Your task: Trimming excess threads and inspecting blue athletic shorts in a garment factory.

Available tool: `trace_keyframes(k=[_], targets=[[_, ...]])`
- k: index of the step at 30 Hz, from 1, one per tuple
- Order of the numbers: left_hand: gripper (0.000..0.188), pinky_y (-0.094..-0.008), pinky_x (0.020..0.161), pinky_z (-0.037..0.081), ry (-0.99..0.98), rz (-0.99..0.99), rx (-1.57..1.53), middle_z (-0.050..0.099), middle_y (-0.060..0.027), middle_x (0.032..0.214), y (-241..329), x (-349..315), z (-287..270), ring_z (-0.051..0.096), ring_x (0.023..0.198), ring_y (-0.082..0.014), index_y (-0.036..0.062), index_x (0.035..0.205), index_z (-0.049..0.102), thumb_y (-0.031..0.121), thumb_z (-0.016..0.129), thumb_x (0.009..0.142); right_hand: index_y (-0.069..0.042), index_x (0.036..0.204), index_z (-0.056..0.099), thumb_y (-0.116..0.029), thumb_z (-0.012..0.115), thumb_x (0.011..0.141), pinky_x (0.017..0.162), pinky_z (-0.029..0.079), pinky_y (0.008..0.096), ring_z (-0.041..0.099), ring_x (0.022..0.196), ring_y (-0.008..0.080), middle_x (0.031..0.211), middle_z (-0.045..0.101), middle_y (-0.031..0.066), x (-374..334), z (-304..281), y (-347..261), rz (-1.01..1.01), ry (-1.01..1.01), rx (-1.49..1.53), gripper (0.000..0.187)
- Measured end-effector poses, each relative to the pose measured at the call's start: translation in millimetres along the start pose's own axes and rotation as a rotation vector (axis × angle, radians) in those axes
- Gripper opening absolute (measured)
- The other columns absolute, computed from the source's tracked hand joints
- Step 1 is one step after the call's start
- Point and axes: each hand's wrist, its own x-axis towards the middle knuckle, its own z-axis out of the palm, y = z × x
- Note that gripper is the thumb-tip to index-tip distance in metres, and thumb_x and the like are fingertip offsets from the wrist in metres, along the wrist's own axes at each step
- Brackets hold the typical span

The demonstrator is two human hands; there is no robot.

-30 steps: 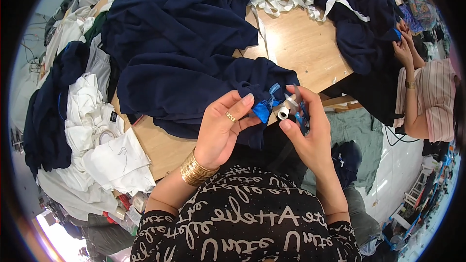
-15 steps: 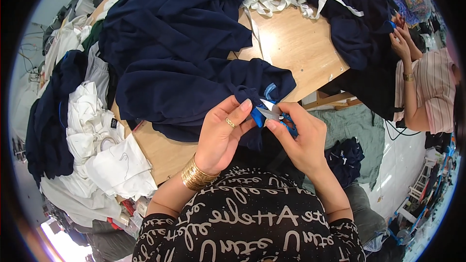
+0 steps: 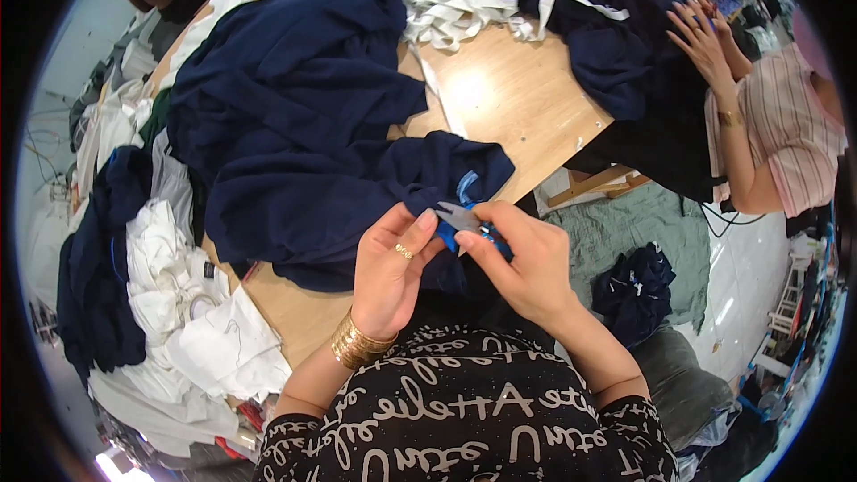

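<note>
Navy fabric (image 3: 295, 170) spreads over the table and ends near my hands in a bunched edge with bright blue trim (image 3: 466, 186). My left hand (image 3: 397, 259), with a ring and gold bangles, pinches that edge between thumb and fingers. In my right hand (image 3: 522, 254) is a pair of small thread snips (image 3: 457, 216) with a blue handle. Their metal blades point left, beside my left fingertips and over the cloth edge, with only a narrow gap between the tips. Whether thread or cloth lies between the blades is too small to tell.
White tape (image 3: 455, 13) lies tangled on the wooden table (image 3: 509, 107), beside more navy fabric. White cloth pieces (image 3: 223, 339) are heaped at the left. Across on the right, a co-worker's hands (image 3: 701, 40) are raised near dark cloth. Green cloth (image 3: 580, 223) covers the floor.
The snips' blades have come closer together at the cloth edge. Both my hands keep their grips. The whole view has shifted slightly, and the co-worker's hand has spread its fingers.
</note>
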Motion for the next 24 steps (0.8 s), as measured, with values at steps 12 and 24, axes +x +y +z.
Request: trace_keyframes(k=[12, 24], targets=[[0.017, -0.0293, 0.081, 0.044, 0.013, 0.053, 0.123, 0.06, -0.0042, 0.096, -6, 4, 0, 0.056, 0.088, -0.0127, 0.0028, 0.102, 0.053, 0.015, 0.052, 0.09, -0.005, 0.085, 0.06, -0.025, 0.064, 0.079, 0.049, 0.044, 0.0294, 0.059, 0.057, 0.0229, 0.069, 0.059, 0.008, -4, 3, 12, 0.04, 0.022, 0.103, 0.022], [0.013, -0.0278, 0.079, 0.045, 0.023, 0.053, 0.061, 0.061, -0.004, 0.093, -6, 2, 0, 0.057, 0.084, -0.0118, 0.0029, 0.097, 0.056, 0.012, 0.053, 0.089, -0.006, 0.084, 0.06, -0.027, 0.062, 0.081, 0.046, 0.042, 0.0288, 0.056, 0.051, 0.0226, 0.064, 0.058, 0.0076, -5, 2, 15, 0.018, 0.024, 0.133, 0.021]])
